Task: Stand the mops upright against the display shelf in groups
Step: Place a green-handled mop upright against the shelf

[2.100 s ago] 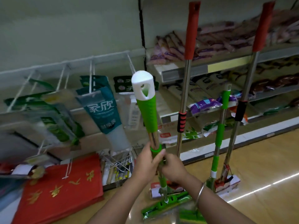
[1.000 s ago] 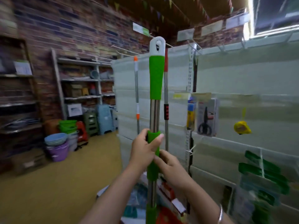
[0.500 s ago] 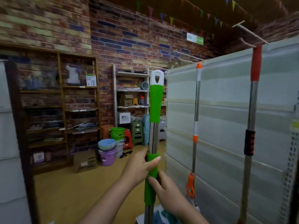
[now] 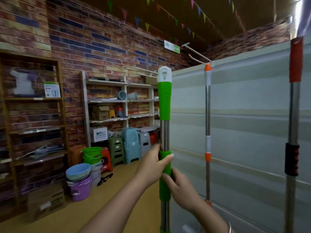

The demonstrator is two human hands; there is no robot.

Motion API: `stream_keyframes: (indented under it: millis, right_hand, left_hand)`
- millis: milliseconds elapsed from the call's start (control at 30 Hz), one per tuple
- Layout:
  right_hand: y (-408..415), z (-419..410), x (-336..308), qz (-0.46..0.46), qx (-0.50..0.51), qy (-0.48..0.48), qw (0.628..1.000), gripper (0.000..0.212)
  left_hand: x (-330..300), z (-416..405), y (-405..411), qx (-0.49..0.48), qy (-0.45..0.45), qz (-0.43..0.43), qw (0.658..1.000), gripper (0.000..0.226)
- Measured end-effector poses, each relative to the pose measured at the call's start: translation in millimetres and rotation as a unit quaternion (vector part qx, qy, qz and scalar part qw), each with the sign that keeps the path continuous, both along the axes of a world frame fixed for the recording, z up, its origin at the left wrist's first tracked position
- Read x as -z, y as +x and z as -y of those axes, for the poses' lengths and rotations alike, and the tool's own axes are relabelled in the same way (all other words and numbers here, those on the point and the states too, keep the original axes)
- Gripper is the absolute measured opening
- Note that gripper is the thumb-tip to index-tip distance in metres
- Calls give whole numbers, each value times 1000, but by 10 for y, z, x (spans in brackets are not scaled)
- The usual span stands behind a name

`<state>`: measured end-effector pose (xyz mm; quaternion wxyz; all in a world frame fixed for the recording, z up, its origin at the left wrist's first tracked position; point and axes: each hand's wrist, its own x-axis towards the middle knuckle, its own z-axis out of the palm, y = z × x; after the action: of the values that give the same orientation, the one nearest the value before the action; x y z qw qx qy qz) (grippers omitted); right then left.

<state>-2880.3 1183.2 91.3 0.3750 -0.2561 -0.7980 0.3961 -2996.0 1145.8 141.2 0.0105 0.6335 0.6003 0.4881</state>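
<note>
While our left hand (image 4: pixel 152 167) and right hand (image 4: pixel 180 186) held a closed grip on the green-handled mop (image 4: pixel 165 115), we kept it vertical for leaning beside the orange-tipped mop (image 4: pixel 208 115).

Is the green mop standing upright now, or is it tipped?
Upright. The green mop runs straight up the frame, with the left hand and right hand gripping its handle. Its foot is out of view.

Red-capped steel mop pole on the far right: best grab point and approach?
Grip the black ribbed sleeve midway up the red-capped steel mop pole, coming from the front, fingers wrapping sideways. The pole stands upright against the pale display shelf panel, so the back looks blocked.
</note>
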Motion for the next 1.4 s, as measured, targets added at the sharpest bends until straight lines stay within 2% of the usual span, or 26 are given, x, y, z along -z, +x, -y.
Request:
stream_keyframes:
  millis: [133, 267, 533, 633, 767, 900, 1167, 1400]
  right_hand:
    - [-372, -351, -141, -9, 25, 25, 999, 12]
    - [-877, -722, -221, -18, 55, 48, 997, 12]
    - [-2029, -1727, -404, -13, 60, 42, 997, 15]
    - [-2380, -2069, -462, -16, 58, 38, 997, 16]
    - [-2814, -2460, -565, -7, 77, 41, 996, 13]
    - [-3146, -2800, -710, -1, 105, 42, 994, 10]
    - [-3673, -3247, -1053, 11, 179, 58, 982, 23]
    - [-3814, -3500, -1331, 32, 220, 71, 972, 19]
  left_hand:
    - [-93, -403, -336, 14, 20, 2, 1000, 52]
    - [-205, -787, -840, 39, 32, 15, 999, 46]
    - [-370, -1796, -2031, 63, 32, 56, 996, 60]
    - [-455, -2141, -2386, 61, 23, 51, 997, 50]
    - [-561, -2550, -2824, 89, 23, 53, 994, 13]
    - [-715, -2906, -3142, 132, 34, 49, 990, 9]
    - [-1043, -3473, -3662, 206, 47, 53, 976, 34]
    - [-1260, -3839, -3796, 225, 90, 62, 968, 17]
